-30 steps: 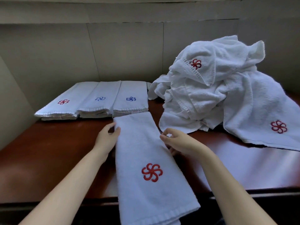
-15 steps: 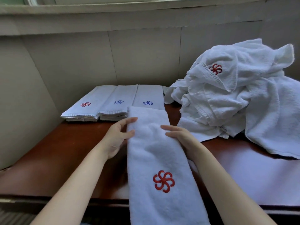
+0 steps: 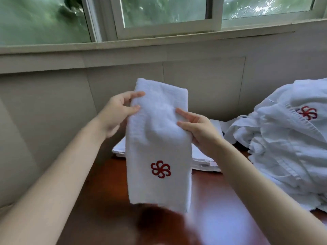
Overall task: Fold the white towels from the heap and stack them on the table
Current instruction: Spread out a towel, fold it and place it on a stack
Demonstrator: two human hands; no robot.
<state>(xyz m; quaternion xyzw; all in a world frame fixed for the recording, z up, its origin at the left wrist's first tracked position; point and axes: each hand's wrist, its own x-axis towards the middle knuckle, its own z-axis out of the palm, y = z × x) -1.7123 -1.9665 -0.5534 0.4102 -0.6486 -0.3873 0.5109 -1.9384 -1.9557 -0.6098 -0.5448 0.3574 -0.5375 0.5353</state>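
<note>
Moved: folded towel (image 3: 159, 138), flat on the table (image 3: 221, 218) a second ago, now lifted above its middle.
Grip: left hand (image 3: 116, 112) and right hand (image 3: 198, 126) pinch its side edges.
Handling: soft, light, limp; hold both edges.
Back edge: stacked towels (image 3: 203, 160).
Right edge: heap (image 3: 283, 147).

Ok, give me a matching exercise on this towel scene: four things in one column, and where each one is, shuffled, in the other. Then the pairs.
Things:
1. left hand
2. right hand
3. heap of unfolded towels
4. folded towels

Places:
A. piled at the table's right side
B. gripping the held towel's right edge
C. lying flat on the table behind the held towel
D. gripping the held towel's left edge near its top

Pairs: 1-D, 2-B, 3-A, 4-C
</note>
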